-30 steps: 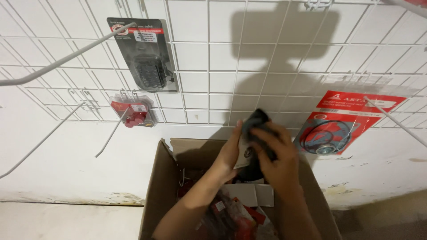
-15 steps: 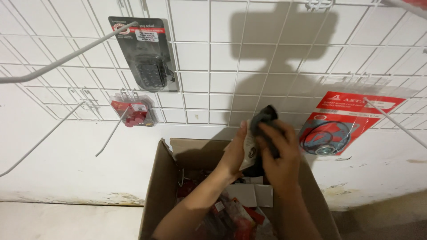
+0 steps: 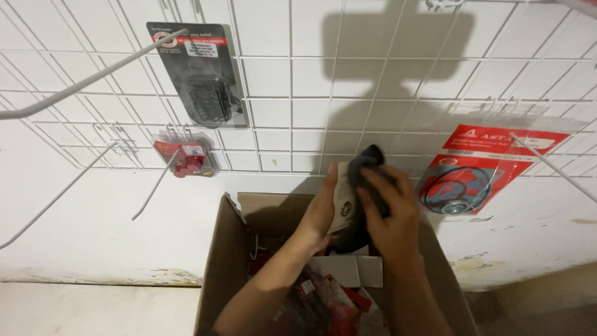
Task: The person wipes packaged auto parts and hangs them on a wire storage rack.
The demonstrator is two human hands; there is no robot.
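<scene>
**Dark Pack Held Up Over the Box**

Above an open cardboard box (image 3: 224,261), a dark packaged part (image 3: 360,186) was held up by two bare hands. The pack was black with a pale card on its left face. It was seen in front of the white wall, just under the wire grid (image 3: 292,93).

The pack's left side was gripped by the left hand (image 3: 320,211), with the thumb pressed on the pale card and the fingers closed around the edge. The front of the pack was covered by the right hand (image 3: 388,211). Its fingers were curled tight over the dark part, so the pack was clamped between both hands.

More packs in red and clear wrap (image 3: 323,298) were piled inside the box, below the arms. A white flap was seen there too.

On the grid, a black pack with a grey part (image 3: 202,81) was hung high on the left. A small red pack (image 3: 185,158) was hung lower down. A red and clear bag with a black ring inside (image 3: 479,174) was hung on the right, near the right hand but not touched by it. Long white hooks (image 3: 74,87) were stuck out from the grid on both sides.
</scene>
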